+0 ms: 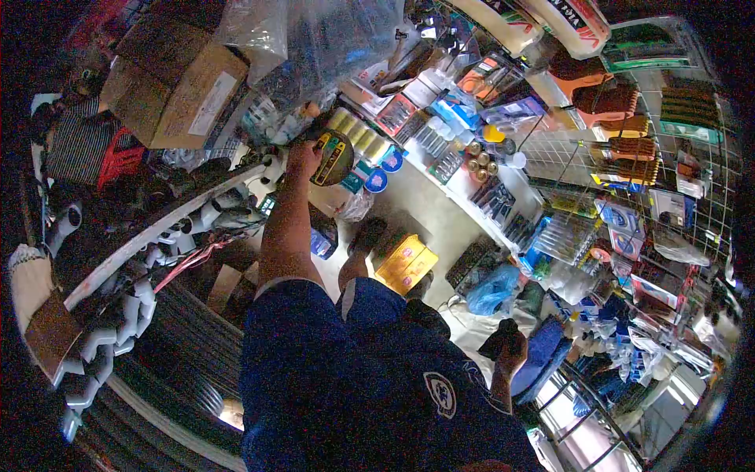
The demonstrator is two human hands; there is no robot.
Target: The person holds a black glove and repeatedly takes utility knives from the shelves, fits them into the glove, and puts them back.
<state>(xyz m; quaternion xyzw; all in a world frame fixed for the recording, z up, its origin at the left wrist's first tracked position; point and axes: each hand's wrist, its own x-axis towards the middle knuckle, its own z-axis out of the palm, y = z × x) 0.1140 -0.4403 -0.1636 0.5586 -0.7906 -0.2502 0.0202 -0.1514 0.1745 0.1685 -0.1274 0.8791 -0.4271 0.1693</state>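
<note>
My left hand [303,160] is stretched forward and grips the edge of a round, dark package with a yellow-and-black label [334,157]. Rows of pale yellow rolls [358,134] and two round blue-lidded items [377,180] are just right of the package. At the lower right, my right hand [513,352] is closed around a small dark object [500,338], which is too dim to identify. A yellow box [407,264] stands low between my two hands.
Shelves of packaged goods [444,153] run along the right, beside a wire rack with hanging brushes [629,149]. A cardboard box [177,86] sits at upper left. Grey pipe fittings [126,318] and coiled hoses [169,370] fill the left. A blue bag [494,291] lies right of centre.
</note>
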